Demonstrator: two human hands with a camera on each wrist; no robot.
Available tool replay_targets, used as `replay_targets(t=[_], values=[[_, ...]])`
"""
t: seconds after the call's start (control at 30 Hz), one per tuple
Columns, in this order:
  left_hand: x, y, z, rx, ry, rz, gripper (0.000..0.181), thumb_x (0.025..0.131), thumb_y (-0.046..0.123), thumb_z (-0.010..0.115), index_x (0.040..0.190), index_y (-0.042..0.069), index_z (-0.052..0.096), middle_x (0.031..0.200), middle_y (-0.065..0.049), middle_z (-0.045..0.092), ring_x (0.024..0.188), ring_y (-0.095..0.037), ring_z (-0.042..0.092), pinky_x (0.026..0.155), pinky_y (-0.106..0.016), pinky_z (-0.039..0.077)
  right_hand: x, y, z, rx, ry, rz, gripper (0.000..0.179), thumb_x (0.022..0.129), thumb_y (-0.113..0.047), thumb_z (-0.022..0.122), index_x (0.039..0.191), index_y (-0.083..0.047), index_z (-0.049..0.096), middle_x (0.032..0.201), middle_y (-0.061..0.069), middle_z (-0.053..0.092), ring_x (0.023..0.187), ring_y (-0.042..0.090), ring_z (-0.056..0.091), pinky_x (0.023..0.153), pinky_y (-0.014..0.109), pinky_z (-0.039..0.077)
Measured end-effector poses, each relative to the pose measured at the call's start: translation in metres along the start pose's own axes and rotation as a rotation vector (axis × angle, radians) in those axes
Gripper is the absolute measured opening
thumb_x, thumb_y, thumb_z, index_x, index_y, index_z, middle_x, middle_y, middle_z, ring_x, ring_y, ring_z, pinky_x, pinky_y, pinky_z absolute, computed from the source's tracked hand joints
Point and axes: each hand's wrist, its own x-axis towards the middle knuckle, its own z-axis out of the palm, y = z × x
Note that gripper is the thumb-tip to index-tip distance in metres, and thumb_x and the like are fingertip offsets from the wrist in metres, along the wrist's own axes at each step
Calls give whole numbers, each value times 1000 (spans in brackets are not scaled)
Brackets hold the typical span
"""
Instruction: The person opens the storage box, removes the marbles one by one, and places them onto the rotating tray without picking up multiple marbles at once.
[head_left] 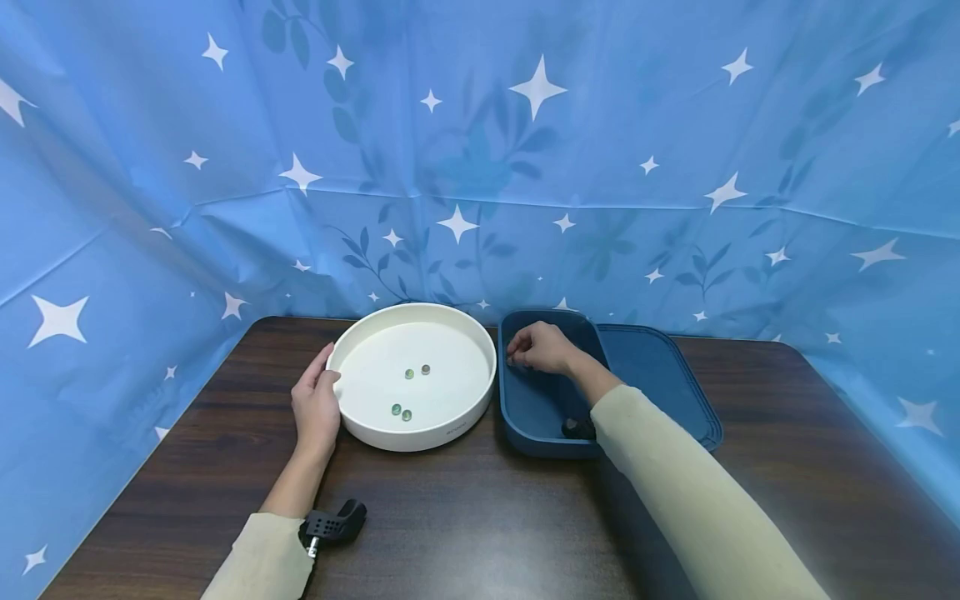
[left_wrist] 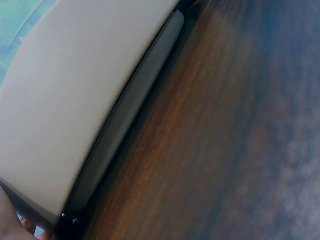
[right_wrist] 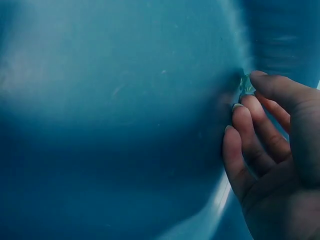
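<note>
Inside the blue rectangular bin [head_left: 551,446], my right hand [head_left: 542,346] is down by the left wall. In the right wrist view the thumb and fingertips of my right hand [right_wrist: 270,130] pinch a small clear green marble [right_wrist: 246,84] near the bin's side. My left hand [head_left: 315,408] holds the left rim of a round white tray [head_left: 416,437], thumb at the rim and fingers along the outside. Several glass marbles [head_left: 396,409] lie on the tray's floor. The left wrist view shows mostly the tray's outer wall [left_wrist: 75,100], with part of the left hand [left_wrist: 12,220] at the lower left corner.
A flat blue lid [head_left: 660,375] lies right of the bin, partly behind it. All stand on a dark wooden table [head_left: 465,525]. A blue curtain with white stars [head_left: 480,167] hangs behind the table. A black wrist device [head_left: 335,522] sits on the left wrist.
</note>
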Motion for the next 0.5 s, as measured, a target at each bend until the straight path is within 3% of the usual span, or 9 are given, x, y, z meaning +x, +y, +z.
replay_targets(t=[0.5], values=[[0, 0, 0, 6, 0, 8, 55, 97, 7, 39, 151, 14, 50, 159, -3, 44, 150, -23, 38, 122, -43, 34, -2, -3, -1, -44, -2, 16, 16, 97, -12, 64, 107, -7, 76, 98, 8, 75, 81, 15, 65, 71, 28, 56]])
